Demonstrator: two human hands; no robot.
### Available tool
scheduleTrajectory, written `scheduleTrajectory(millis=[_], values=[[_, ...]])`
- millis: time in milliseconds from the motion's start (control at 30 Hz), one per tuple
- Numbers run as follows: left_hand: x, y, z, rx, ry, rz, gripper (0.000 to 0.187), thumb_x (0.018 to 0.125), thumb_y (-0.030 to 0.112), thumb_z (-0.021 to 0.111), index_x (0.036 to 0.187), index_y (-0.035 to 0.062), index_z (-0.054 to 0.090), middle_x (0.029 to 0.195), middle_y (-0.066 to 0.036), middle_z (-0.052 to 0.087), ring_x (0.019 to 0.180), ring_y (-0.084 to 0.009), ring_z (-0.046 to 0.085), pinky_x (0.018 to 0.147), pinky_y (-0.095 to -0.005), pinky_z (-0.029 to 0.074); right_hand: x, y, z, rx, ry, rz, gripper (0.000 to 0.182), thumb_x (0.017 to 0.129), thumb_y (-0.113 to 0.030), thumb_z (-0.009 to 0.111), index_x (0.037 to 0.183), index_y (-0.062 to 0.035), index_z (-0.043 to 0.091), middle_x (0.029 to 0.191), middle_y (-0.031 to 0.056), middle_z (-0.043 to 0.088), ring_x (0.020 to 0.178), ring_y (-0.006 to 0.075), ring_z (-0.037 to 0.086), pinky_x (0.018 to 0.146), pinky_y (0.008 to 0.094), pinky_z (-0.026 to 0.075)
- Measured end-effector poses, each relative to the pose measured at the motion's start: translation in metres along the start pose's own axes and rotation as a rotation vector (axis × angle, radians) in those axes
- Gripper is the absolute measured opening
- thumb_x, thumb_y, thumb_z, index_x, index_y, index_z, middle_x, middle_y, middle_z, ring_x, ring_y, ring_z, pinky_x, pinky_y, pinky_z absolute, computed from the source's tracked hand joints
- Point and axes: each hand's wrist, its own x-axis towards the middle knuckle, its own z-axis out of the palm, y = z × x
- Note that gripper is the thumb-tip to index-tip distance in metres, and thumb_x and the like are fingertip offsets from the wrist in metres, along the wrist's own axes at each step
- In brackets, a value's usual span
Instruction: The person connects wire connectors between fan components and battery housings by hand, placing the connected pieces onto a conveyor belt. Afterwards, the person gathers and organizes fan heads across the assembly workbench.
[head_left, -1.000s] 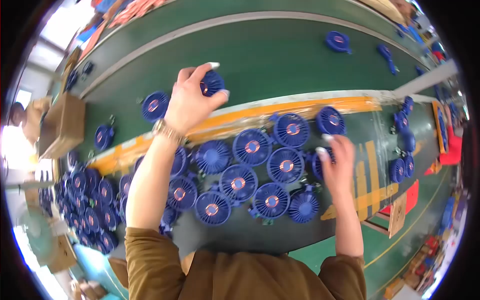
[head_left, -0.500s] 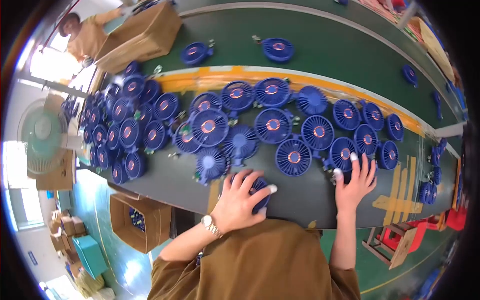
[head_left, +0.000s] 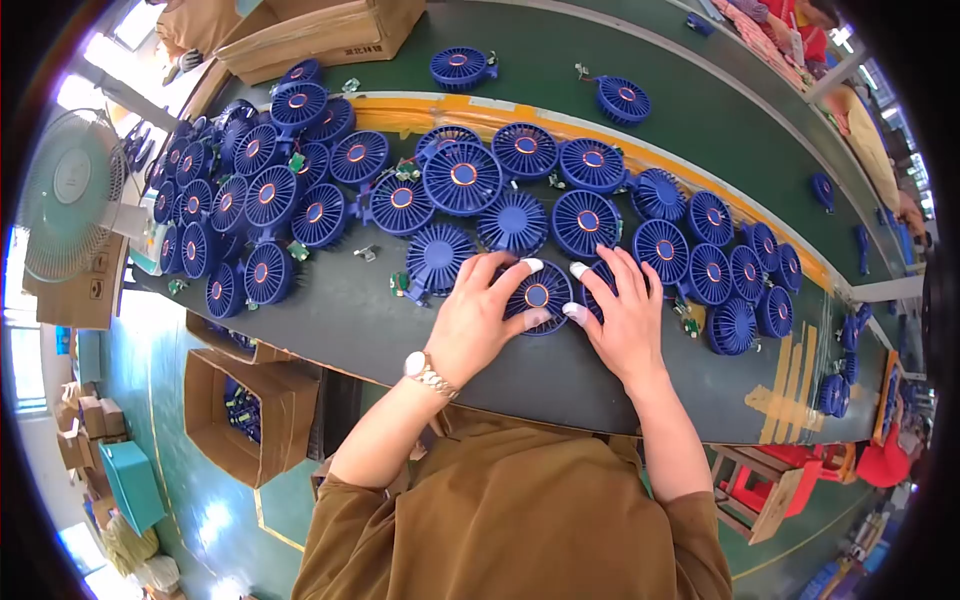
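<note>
My left hand (head_left: pixel 476 318), with a watch on the wrist, is closed around the left side of a round blue fan head (head_left: pixel 537 297) with a copper-coloured ring at its centre. Close by on the right, my right hand (head_left: pixel 627 325) has thumb and fingers on another blue fan head (head_left: pixel 598 284), mostly covered by that hand. White covers show on some fingertips of both hands. A fan head with its ribbed back up (head_left: pixel 440 258) lies left of my left hand, a small green circuit board (head_left: pixel 400 284) beside it.
Many blue fan heads (head_left: pixel 272 196) crowd the left of the dark table (head_left: pixel 350 325). Beyond the yellow-taped edge (head_left: pixel 400 113), more lie on a green belt (head_left: pixel 540 50). Cardboard boxes (head_left: pixel 290 425) stand below left, a standing fan (head_left: pixel 70 180) further left. Other people are partly visible at the back.
My left hand has moved forward, its fan head now flat on the table. My right hand has come left, close beside it, onto another fan head. The camera view has shifted too.
</note>
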Motion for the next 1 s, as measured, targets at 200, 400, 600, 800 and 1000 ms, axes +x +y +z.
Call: scheduleTrajectory(millis=[200, 400, 600, 800, 1000], values=[[-0.025, 0.040, 0.020, -0.050, -0.210, 0.079, 0.066, 0.072, 0.032, 0.084, 0.129, 0.0123, 0.058, 0.134, -0.017, 0.052, 0.123, -0.0380, 0.051, 0.103, -0.0475, 0.044, -0.049, 0.048, -0.030, -0.020, -0.072, -0.053, 0.034, 0.080, -0.031, 0.075, 0.112, -0.0207, 0.070, 0.139, 0.0060, 0.057, 0.137, 0.0285, 0.045, 0.110, 0.0514, 0.032], [-0.001, 0.050, 0.050, -0.163, -0.111, 0.247, 0.055, 0.076, 0.029, 0.081, 0.124, 0.0102, 0.062, 0.134, -0.014, 0.057, 0.123, -0.0359, 0.054, 0.103, -0.0473, 0.043, -0.079, 0.088, -0.070, -0.088, -0.088, 0.022, 0.032, 0.079, -0.015, 0.072, 0.111, -0.0114, 0.068, 0.137, 0.0082, 0.057, 0.137, 0.0314, 0.045, 0.114, 0.0525, 0.030], [-0.014, 0.031, 0.020, -0.191, -0.138, -0.247, 0.042, 0.083, 0.006, 0.075, 0.124, 0.0048, 0.063, 0.109, -0.012, 0.065, 0.094, -0.0242, 0.065, 0.079, -0.0348, 0.055, -0.073, 0.016, -0.059, 0.372, 0.062, 0.177, 0.072, 0.070, -0.029, 0.084, 0.131, -0.0068, 0.056, 0.145, 0.0185, 0.046, 0.131, 0.0416, 0.045, 0.106, 0.0508, 0.039], [-0.005, 0.030, 0.044, -0.101, -0.169, -0.069, 0.037, 0.084, 0.006, 0.073, 0.121, 0.0055, 0.065, 0.111, -0.013, 0.065, 0.094, -0.0312, 0.066, 0.076, -0.0371, 0.056, -0.079, -0.012, -0.015, 0.260, 0.044, 0.184, 0.083, 0.064, -0.039, 0.087, 0.133, -0.0082, 0.054, 0.142, 0.0185, 0.045, 0.117, 0.0428, 0.048, 0.095, 0.0530, 0.045], [0.049, 0.046, 0.064, 0.053, -0.062, 0.207, 0.025, 0.081, 0.002, 0.071, 0.105, 0.0072, 0.069, 0.106, -0.011, 0.066, 0.094, -0.0302, 0.067, 0.078, -0.0396, 0.055, -0.069, 0.026, -0.013, 0.249, 0.237, 0.230, 0.079, 0.063, -0.035, 0.090, 0.129, -0.0054, 0.056, 0.141, 0.0201, 0.046, 0.118, 0.0440, 0.049, 0.098, 0.0525, 0.044]])
